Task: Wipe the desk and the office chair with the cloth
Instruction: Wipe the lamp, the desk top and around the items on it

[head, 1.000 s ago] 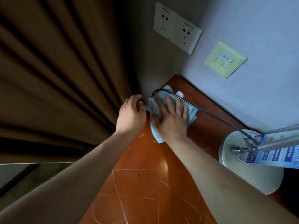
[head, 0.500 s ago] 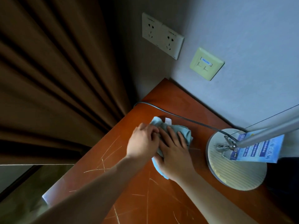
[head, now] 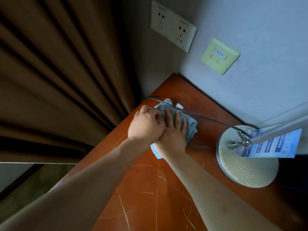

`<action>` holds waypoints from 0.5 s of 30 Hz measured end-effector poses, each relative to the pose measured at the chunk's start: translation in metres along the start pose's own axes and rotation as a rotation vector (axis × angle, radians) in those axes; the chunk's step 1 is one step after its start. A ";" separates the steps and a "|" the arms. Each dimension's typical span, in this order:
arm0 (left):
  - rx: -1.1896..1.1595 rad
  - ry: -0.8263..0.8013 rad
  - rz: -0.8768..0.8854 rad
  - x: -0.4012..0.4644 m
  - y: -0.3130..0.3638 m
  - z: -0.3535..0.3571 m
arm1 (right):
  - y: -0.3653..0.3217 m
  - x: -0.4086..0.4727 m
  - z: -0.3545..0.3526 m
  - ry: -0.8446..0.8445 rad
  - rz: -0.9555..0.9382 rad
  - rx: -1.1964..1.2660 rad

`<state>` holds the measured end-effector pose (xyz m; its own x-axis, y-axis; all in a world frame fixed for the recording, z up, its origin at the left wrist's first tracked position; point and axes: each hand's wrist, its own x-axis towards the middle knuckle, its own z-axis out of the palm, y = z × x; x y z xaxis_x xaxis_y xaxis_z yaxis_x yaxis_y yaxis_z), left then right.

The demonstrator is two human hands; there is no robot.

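Right hand [head: 173, 134] pressing blue cloth [head: 191, 125] flat, fingers straight, at tabletop [head: 150, 189] far corner under lamp cable [head: 208, 118]. Left hand [head: 145, 125] curling fingers by cloth edge; grip unclear. Desk wiping likely underway; office chair not showing.

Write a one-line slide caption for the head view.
Right hand presses a blue cloth flat on the desk beneath a lamp cord; left hand curls beside it.

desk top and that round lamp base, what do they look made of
Reddish-brown desk top: looks like glossy varnished wood or wood veneer, since pale scratches cut through a shiny finish. Round pale lamp base: fine parallel ridges and a silvery rim suggest metal, perhaps with a ribbed plastic face; the view leaves that open.
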<state>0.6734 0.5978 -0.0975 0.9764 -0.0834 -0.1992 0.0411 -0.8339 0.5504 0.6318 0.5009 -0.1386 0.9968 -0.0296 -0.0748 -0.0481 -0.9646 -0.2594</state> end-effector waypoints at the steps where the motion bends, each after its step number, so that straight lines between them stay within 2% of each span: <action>1: 0.001 0.019 -0.037 -0.005 -0.004 -0.002 | -0.005 -0.003 0.002 -0.026 -0.037 0.001; 5: 0.003 -0.008 -0.064 -0.029 0.003 0.004 | 0.017 -0.014 -0.009 -0.195 -0.082 -0.028; 10: 0.039 -0.134 0.070 -0.049 0.045 0.031 | 0.042 -0.054 -0.014 -0.111 0.187 -0.004; 11: 0.051 -0.142 0.078 -0.053 0.053 0.036 | 0.046 -0.064 -0.015 -0.150 0.218 -0.008; 13: 0.064 -0.149 0.062 -0.065 0.064 0.045 | 0.056 -0.089 -0.013 -0.216 0.234 -0.010; 15: 0.078 -0.189 0.055 -0.080 0.069 0.051 | 0.065 -0.115 -0.015 -0.165 0.203 -0.002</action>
<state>0.5872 0.5193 -0.0852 0.9194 -0.2246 -0.3229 -0.0350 -0.8644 0.5016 0.5145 0.4375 -0.1329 0.9425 -0.1800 -0.2815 -0.2463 -0.9437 -0.2210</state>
